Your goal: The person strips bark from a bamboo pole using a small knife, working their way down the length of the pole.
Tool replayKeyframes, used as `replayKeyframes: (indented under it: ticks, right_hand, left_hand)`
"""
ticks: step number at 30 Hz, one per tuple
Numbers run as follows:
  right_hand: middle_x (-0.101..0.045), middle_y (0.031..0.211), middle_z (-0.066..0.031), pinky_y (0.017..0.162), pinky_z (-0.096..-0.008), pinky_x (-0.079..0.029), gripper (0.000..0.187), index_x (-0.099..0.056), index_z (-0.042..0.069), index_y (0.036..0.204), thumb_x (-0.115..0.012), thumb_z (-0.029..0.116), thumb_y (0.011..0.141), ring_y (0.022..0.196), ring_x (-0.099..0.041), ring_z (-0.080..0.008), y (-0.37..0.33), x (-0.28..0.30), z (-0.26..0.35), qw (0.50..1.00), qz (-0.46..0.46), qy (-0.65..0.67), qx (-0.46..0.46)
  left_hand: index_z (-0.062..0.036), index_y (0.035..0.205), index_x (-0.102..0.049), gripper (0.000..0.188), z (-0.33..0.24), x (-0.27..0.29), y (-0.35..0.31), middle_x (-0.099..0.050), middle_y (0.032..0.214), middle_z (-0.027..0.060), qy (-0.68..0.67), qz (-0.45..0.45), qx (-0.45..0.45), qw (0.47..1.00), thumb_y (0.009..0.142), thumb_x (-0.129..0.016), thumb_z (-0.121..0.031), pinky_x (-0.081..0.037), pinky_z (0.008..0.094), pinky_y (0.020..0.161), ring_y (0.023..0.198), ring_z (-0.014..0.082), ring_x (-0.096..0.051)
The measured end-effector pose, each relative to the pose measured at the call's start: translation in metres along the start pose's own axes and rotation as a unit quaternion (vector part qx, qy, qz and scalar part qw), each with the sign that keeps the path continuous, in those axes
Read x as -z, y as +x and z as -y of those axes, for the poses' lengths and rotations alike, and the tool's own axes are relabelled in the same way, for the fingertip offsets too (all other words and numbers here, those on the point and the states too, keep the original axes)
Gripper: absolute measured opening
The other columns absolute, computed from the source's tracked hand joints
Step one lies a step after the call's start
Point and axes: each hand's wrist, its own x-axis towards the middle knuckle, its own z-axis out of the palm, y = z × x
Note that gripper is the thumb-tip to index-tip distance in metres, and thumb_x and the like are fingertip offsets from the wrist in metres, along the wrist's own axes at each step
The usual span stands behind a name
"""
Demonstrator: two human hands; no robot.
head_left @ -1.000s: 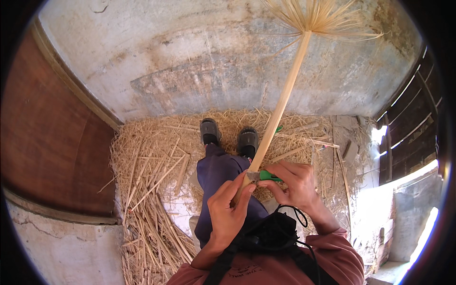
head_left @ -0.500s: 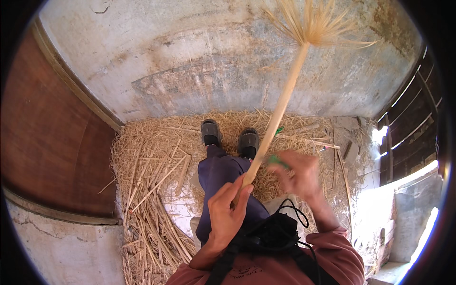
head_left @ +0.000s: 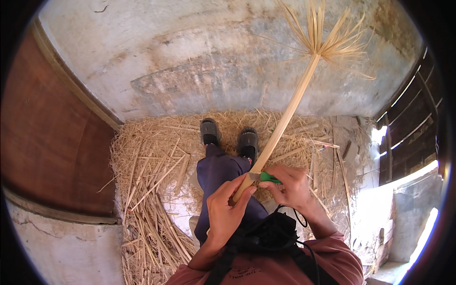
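A long pale bamboo pole slants up and away to the right from my lap. Its far end is split into a fan of thin strips. Near the lower end, my left hand is closed around the pole, fingers and thumb on either side. My right hand grips the green handle of a small knife. The short blade lies against the pole just above my left fingers; how deep it sits cannot be made out.
Shavings and straw cover the floor around my sandalled feet. To the left lies a heap of split sticks. A stained wall stands ahead, a brown door panel at left, dark slats at right.
My right hand has moved in toward the left one, bringing the knife blade against the pole. The frayed end has swung slightly right and lower in view.
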Motion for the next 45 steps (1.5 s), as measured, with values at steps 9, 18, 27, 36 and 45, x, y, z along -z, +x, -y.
replayKeyframes:
  ticks: [9,18,27,36,45]
  right_hand:
    - [-0.079,0.093,-0.0118,0.061,-0.0379,-0.059,0.029,-0.079,0.005,0.106,-0.087,0.028,0.090,0.067,-0.075,-0.0303,0.007,0.003,-0.012,0.998,-0.050,-0.029,-0.021]
    - [-0.066,0.076,-0.0080,0.055,-0.0311,-0.041,0.018,-0.077,0.003,0.106,-0.073,0.020,0.103,0.058,-0.053,-0.0140,0.041,0.046,-0.080,0.970,-0.183,-0.036,-0.158]
    - [-0.068,0.085,-0.0156,0.071,-0.0395,-0.051,0.024,-0.073,0.000,0.116,-0.077,0.013,0.097,0.075,-0.067,-0.0269,-0.007,0.021,-0.105,0.968,0.027,-0.074,-0.237]
    - [-0.076,0.097,-0.0224,0.082,-0.0487,-0.056,0.029,-0.080,0.003,0.113,-0.085,0.014,0.086,0.090,-0.074,-0.0423,0.001,0.051,-0.086,0.949,0.069,-0.112,-0.287]
    - [-0.071,0.085,-0.0187,0.072,-0.0450,-0.053,0.032,-0.073,0.000,0.117,-0.072,0.029,0.104,0.076,-0.070,-0.0355,-0.009,0.068,-0.057,0.942,-0.044,-0.048,-0.330]
  left_hand:
    - [0.0040,0.126,-0.076,0.028,-0.001,-0.003,-0.004,-0.071,0.093,0.0020,0.005,-0.006,0.000,1.000,0.100,-0.080,-0.005,-0.044,0.0189,0.063,0.079,0.0020,-0.060]
    - [0.0029,0.124,-0.076,0.026,0.018,0.007,-0.027,-0.074,0.089,0.0017,0.017,0.007,0.040,0.999,0.100,-0.079,-0.006,-0.045,0.0201,0.062,0.075,0.0015,-0.060]
    - [0.0029,0.122,-0.074,0.024,0.013,0.007,-0.007,-0.066,0.079,-0.0005,0.035,0.006,0.065,0.997,0.105,-0.074,-0.014,-0.038,0.0232,0.057,0.067,0.0017,-0.049]
    - [0.0005,0.118,-0.075,0.024,0.041,-0.019,0.001,-0.074,0.087,0.0186,0.164,0.040,-0.064,0.984,0.104,-0.074,-0.019,-0.053,0.0412,0.067,0.071,0.0335,-0.071]
    - [0.0002,0.119,-0.075,0.033,0.063,-0.008,0.025,-0.052,0.074,-0.0032,-0.156,0.136,0.144,0.968,0.116,-0.057,-0.028,-0.036,0.0239,0.055,0.060,0.0042,-0.046]
